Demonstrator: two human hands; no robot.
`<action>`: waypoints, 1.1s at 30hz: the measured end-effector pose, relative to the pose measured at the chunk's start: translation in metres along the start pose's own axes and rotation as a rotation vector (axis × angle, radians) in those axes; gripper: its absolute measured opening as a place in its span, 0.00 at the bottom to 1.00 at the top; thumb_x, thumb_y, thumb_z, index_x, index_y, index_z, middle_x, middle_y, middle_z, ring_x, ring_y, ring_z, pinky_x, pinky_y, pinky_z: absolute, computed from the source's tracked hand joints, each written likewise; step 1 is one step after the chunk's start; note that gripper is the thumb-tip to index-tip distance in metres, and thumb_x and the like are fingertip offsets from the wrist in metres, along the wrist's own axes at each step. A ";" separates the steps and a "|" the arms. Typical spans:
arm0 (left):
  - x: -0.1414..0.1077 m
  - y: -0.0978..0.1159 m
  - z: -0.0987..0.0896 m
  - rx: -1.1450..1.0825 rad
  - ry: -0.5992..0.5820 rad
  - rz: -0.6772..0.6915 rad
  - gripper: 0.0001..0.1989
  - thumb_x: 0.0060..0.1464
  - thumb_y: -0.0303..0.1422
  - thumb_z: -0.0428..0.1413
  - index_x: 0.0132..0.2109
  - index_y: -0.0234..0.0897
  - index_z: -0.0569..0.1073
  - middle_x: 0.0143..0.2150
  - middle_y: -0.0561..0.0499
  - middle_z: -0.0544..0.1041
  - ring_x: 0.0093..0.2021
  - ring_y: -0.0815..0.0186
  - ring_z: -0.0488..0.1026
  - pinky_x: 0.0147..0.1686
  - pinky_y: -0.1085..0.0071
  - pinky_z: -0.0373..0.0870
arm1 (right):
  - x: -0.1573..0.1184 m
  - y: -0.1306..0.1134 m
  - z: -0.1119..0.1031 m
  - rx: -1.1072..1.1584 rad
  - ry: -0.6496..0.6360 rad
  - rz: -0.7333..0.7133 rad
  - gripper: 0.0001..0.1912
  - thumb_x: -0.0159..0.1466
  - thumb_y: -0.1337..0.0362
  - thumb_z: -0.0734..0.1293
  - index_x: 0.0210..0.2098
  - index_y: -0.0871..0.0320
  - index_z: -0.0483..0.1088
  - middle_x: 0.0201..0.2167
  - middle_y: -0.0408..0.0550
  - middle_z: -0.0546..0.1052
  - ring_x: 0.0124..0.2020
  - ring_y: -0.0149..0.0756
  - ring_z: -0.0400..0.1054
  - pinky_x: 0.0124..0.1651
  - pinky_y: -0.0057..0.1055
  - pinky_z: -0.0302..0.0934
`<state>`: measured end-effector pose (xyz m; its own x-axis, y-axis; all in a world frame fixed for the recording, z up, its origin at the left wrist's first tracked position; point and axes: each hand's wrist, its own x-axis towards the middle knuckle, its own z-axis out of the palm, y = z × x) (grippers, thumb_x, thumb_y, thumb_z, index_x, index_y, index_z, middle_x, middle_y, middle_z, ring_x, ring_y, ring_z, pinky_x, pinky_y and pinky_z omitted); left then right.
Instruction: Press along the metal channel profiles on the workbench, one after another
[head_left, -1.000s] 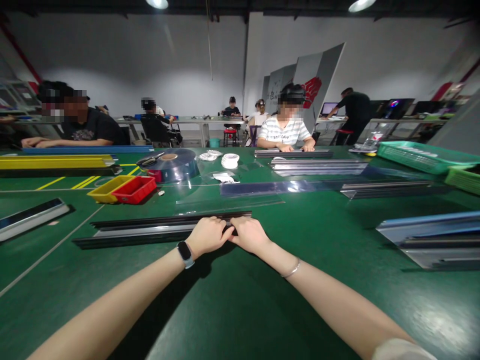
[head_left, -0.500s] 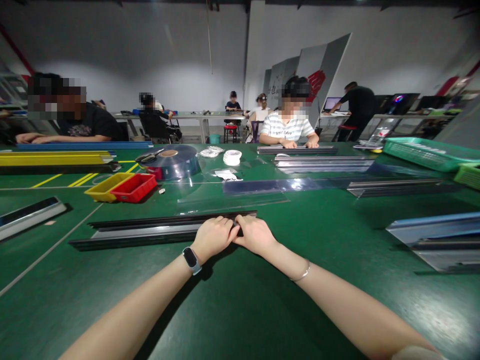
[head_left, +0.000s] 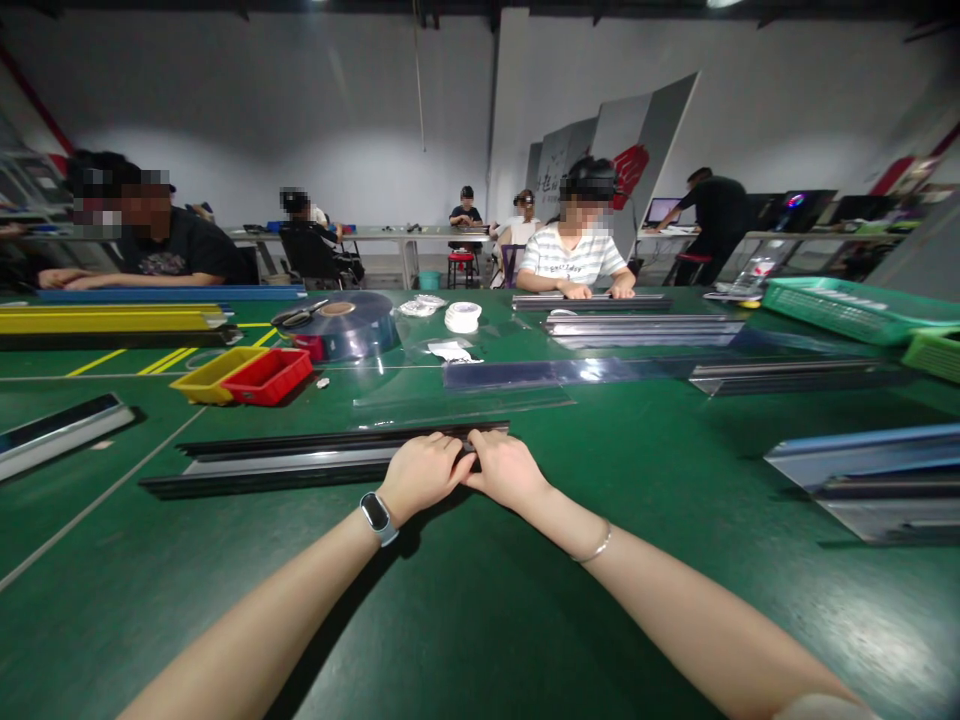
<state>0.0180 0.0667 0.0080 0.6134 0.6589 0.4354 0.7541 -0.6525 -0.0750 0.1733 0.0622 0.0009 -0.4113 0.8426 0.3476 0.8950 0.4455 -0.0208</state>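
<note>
Black profile [head_left: 300, 462] lies on the green desk [head_left: 570, 600], left of centre frame. Left hand [head_left: 421, 472] and right hand [head_left: 510, 468] meet at its right end, fingers curled over it; finger opening cannot be determined. Red bin [head_left: 268, 378] sits beyond.

Left arm [head_left: 255, 612]: comes up from the bottom and leans in to the middle.
Right arm [head_left: 697, 600]: comes up from the other side and leans in too, so the two arms make a pointy roof.
Left wrist [head_left: 394, 508]: almost straight.
Right wrist [head_left: 553, 506]: almost straight too.
Left hand [head_left: 421, 474]: back side up, fingers bent down, tips hidden.
Right hand [head_left: 511, 470]: back side up, fingers bent and tips hidden as well.
Both hands: side by side, touching at the thumbs, out in front of the body.
</note>
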 end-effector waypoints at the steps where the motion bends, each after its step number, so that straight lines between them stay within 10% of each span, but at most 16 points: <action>1: 0.000 0.000 0.000 0.001 -0.002 -0.001 0.16 0.58 0.38 0.41 0.34 0.34 0.69 0.31 0.48 0.72 0.34 0.64 0.68 0.35 0.67 0.63 | 0.000 0.000 0.000 -0.006 -0.003 -0.002 0.15 0.57 0.53 0.61 0.33 0.59 0.59 0.30 0.50 0.70 0.33 0.37 0.65 0.35 0.30 0.55; 33: 0.001 -0.001 -0.001 0.008 -0.065 -0.008 0.20 0.58 0.41 0.39 0.34 0.33 0.70 0.32 0.46 0.73 0.34 0.63 0.69 0.36 0.66 0.63 | 0.000 0.008 0.000 0.005 -0.023 -0.013 0.17 0.57 0.51 0.60 0.34 0.60 0.61 0.31 0.51 0.70 0.34 0.37 0.63 0.38 0.31 0.54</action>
<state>0.0178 0.0679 0.0095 0.6210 0.6870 0.3773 0.7607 -0.6442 -0.0792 0.1810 0.0657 0.0011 -0.4267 0.8433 0.3267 0.8888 0.4579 -0.0209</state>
